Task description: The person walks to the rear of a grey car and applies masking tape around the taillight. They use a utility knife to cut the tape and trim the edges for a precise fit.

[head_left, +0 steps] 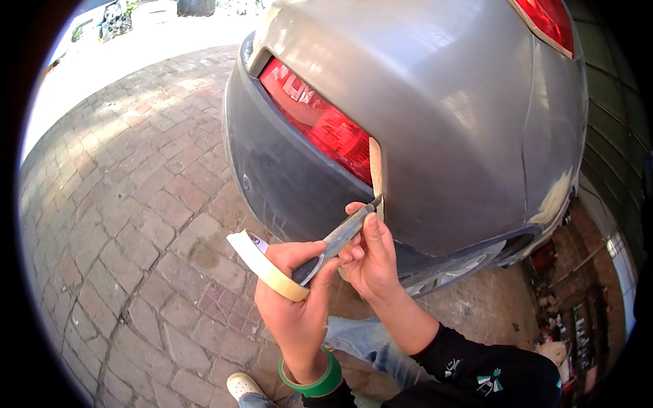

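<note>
My left hand (289, 299) is closed around the handle end of a grey utility knife (339, 236). A roll of cream masking tape (266, 266) hangs around that same hand. My right hand (375, 262) pinches the front part of the knife between thumb and fingers. The knife's tip points up and away, at the lower corner of a red tail light (320, 122). A strip of masking tape (376, 166) runs down the edge of the body panel beside the light; its lower end meets the knife tip. A green ring (311, 381), like a tape roll, circles my left wrist.
The car's dull grey rear body (449, 129) and darker bumper (286, 163) stand just beyond my hands. A second red light (549, 24) shows at top right. Brick paving (143, 224) lies to the left. Assorted items (568, 333) sit on the ground at lower right.
</note>
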`<state>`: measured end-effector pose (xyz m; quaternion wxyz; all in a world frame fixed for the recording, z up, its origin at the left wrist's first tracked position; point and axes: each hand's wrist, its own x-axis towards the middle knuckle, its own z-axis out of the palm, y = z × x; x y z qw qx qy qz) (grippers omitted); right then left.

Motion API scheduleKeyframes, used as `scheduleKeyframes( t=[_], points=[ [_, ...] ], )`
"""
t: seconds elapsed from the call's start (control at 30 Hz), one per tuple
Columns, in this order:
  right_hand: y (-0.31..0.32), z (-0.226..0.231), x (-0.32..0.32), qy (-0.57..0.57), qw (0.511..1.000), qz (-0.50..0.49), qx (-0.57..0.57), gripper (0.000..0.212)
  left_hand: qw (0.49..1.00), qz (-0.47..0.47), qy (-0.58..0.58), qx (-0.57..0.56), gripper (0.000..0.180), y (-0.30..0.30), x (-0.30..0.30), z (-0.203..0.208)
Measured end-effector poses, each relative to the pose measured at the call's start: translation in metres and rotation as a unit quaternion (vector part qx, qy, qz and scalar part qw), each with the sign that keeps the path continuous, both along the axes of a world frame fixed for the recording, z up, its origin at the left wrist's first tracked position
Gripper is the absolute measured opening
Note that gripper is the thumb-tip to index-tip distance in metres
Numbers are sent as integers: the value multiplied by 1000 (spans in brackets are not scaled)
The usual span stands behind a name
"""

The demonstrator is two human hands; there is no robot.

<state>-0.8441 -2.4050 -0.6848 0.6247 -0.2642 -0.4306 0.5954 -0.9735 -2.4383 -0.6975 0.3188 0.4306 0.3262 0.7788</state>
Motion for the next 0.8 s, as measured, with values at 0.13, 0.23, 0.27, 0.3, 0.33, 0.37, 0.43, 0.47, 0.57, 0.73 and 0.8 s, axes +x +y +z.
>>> scheduleKeyframes(
  t=[0.13,0.23,0.27,0.3,0.33,0.37,0.43,0.47,0.57,0.73,0.8],
  points=[
    [-1,1,-1,5,1000,-3,-6,35,1000,7,8,0,22,1,0,-1],
    [-1,2,-1,9,1000,-4,-10,35,1000,12,8,0,22,1,1,-1],
    [-1,2,-1,10,1000,-5,-12,34,1000,12,8,-1,22,1,2,-2],
    [-1,2,-1,12,1000,-4,-14,34,1000,12,7,-5,22,0,2,-1],
    [-1,2,-1,14,1000,-3,-17,34,1000,11,6,-8,22,0,2,-1],
    [-1,2,-1,16,1000,-3,-19,34,1000,11,4,-11,22,-1,2,0],
    [0,2,0,20,1000,0,-20,34,1000,15,2,-12,22,-1,4,1],
    [0,1,0,23,1000,2,-21,34,1000,19,2,-13,22,-1,4,1],
    [1,1,1,24,999,5,-21,35,999,34,13,-5,23,-1,6,3],
    [1,1,2,35,999,12,-25,35,999,44,25,-10,23,-3,6,5],
    [1,1,2,41,999,15,-29,34,998,49,29,-10,23,-2,7,6]
  ],
)
